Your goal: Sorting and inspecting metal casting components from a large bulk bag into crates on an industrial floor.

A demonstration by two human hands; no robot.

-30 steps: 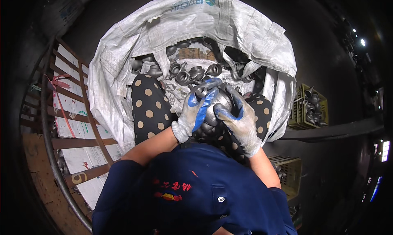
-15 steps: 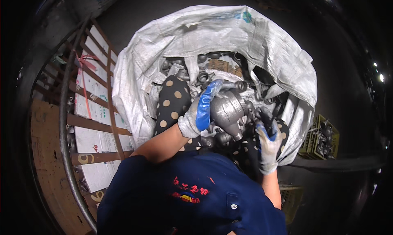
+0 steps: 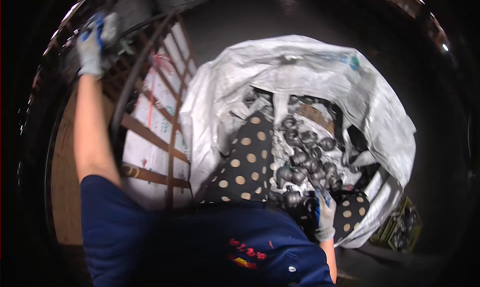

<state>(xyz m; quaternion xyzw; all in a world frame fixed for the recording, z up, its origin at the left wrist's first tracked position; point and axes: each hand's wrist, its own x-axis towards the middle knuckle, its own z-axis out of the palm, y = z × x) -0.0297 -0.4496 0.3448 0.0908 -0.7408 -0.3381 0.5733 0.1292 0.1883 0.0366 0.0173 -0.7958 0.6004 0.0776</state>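
My left hand (image 3: 91,47), in a white glove with blue palm coating, is stretched to the far upper left, above the barred rack. It is smeared by motion; a pale grey rounded shape (image 3: 111,29) lies right beside its fingers, and whether they grip it I cannot tell. My right hand (image 3: 325,214), gloved alike, is low by my right knee with its fingers curled round a dark metal casting (image 3: 309,206), partly hidden. In front of it, grey rounded metal castings (image 3: 300,174) lie heaped inside a large white woven sack (image 3: 320,67).
To the left stands a rusty barred metal rack (image 3: 142,132) with white boards (image 3: 150,147) and a brown panel (image 3: 72,187). A piece of brown cardboard (image 3: 316,118) lies in the sack. At the lower right is a yellowish crate (image 3: 400,227) of metal parts.
My left hand has swung from the sack to the far upper left; the large grey casting it held is gone from over the sack. The view has shifted left. My right hand stays near my knee.
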